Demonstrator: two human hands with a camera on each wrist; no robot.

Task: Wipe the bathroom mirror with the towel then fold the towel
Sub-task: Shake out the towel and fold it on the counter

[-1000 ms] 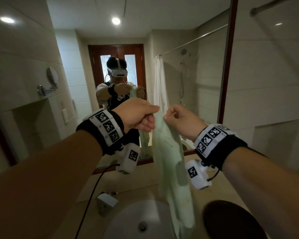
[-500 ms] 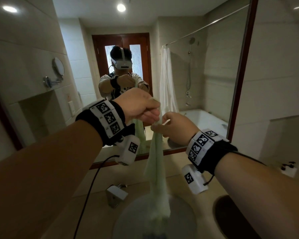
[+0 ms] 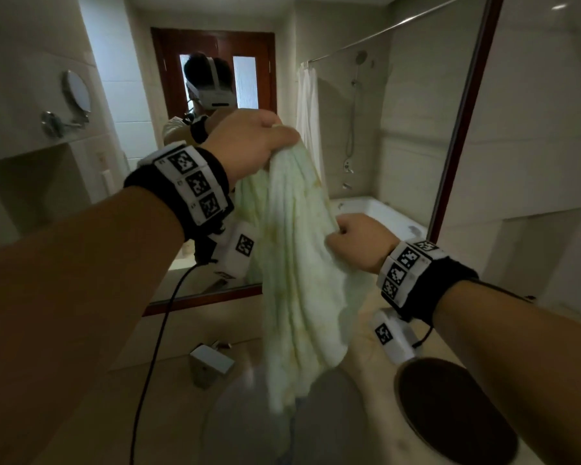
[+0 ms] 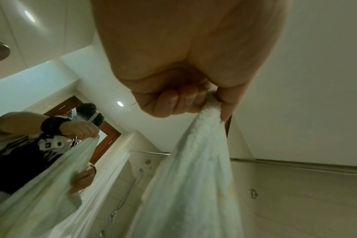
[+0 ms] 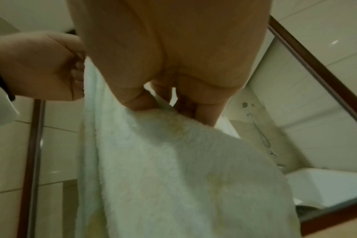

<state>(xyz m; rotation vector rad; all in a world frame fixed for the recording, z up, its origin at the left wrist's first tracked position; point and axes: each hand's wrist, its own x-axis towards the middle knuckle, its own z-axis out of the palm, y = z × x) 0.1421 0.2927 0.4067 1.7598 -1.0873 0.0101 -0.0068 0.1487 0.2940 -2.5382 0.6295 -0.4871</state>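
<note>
- Towel (image 3: 296, 263): pale green terry, hanging in the air in front of the mirror (image 3: 399, 129), above the sink (image 3: 235, 414). Not touching glass or counter as far as the head view shows.
- Left hand (image 3: 249, 146): fist up high, fingers curled round the towel's top edge. The left wrist view confirms it: cloth bunched between thumb and fingers (image 4: 173, 103).
- Right hand (image 3: 356, 243): lower and to the right, pinching the towel's side edge partway down. In the right wrist view its fingers (image 5: 141, 99) clamp the hem.
- So both hands have cloth; the towel is stretched on a diagonal between them, the rest draping loose, with the lower end blurred.
- Progress, my read: no hand is pressing cloth on the glass, so this isn't the wipe phase. Looks like the start of folding, spreading the towel out to find edges and corners.
- Can't tell from the pictures whether the mirror is actually clean; no streaks or wet patches are visible either way.
- Left to do: no clean fold in the towel yet. It needs corners matched, then halving at least once. Set-down spot unclear; counter (image 3: 121, 380) by the sink is the likely place.
- Nearby: soap dispenser (image 3: 210, 364) on the counter left of the sink, dark round tray (image 3: 457, 411) at the right.
</note>
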